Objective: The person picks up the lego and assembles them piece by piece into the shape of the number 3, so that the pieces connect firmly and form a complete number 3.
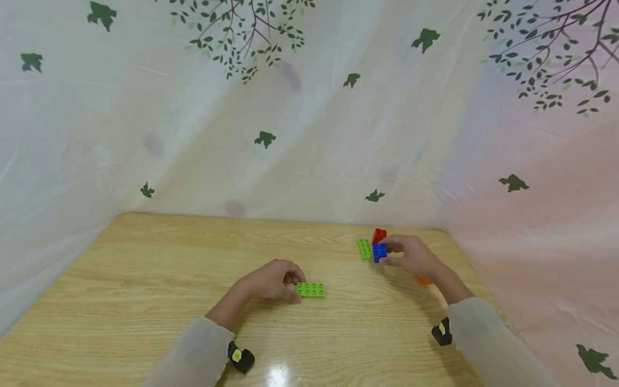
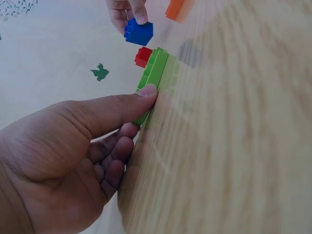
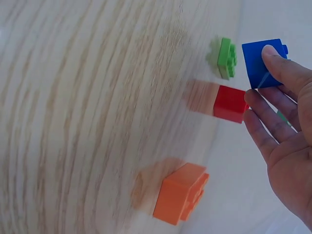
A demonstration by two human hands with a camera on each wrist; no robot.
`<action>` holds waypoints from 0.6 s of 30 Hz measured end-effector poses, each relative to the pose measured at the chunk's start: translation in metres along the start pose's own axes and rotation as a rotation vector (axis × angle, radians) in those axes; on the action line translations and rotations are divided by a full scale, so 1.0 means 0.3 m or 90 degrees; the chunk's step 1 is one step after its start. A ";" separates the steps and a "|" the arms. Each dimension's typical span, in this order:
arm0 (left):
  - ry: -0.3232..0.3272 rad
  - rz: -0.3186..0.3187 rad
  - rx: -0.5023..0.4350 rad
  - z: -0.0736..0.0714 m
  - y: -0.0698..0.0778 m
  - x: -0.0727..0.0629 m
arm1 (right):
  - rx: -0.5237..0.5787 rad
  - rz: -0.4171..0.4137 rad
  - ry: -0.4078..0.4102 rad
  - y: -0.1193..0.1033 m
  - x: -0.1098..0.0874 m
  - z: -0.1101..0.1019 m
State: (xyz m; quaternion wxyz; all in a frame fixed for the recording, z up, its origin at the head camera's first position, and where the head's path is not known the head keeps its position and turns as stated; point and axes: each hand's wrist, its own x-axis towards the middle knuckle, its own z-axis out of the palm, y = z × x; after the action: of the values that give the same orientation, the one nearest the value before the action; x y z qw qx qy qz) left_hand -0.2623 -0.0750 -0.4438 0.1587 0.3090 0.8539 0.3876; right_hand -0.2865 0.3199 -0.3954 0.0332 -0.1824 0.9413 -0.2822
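Observation:
My left hand [image 1: 273, 280] pinches the left end of a flat light-green toy brick [image 1: 311, 290] on the wooden table. In the left wrist view the thumb lies along the green brick's [image 2: 155, 70] near side. My right hand [image 1: 408, 257] holds a blue toy brick [image 1: 379, 252] between thumb and fingers. The right wrist view has the blue brick [image 3: 263, 63] raised off the table, with a slanted lower side. Near it stand a red brick [image 3: 230, 103] and a second flat green brick [image 1: 365, 249]. An orange brick [image 3: 180, 194] is partly hidden under the right forearm in the head view.
The wooden table [image 1: 169, 269] meets a pale curtain [image 1: 309, 161] printed with leaves and branches at the back and sides. Black wrist cameras sit on both sleeves, one on the left wrist [image 1: 240, 358] and one on the right [image 1: 442, 332].

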 end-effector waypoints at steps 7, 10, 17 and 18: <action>-0.001 0.004 0.000 -0.001 -0.001 0.005 | -0.007 -0.047 -0.008 -0.054 -0.001 0.022; -0.003 0.005 -0.001 -0.002 -0.002 0.007 | -0.016 -0.059 -0.013 -0.075 -0.001 0.031; -0.005 0.007 0.001 -0.006 -0.004 0.010 | -0.004 -0.094 -0.029 -0.139 0.005 0.062; -0.005 0.006 0.002 -0.007 -0.005 0.010 | -0.003 -0.101 -0.031 -0.146 0.006 0.068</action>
State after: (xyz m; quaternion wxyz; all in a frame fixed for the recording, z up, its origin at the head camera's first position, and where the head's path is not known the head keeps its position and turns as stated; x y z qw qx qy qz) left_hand -0.2663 -0.0749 -0.4436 0.1595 0.3148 0.8523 0.3860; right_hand -0.2707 0.2746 -0.3887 0.0330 -0.2634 0.9234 -0.2773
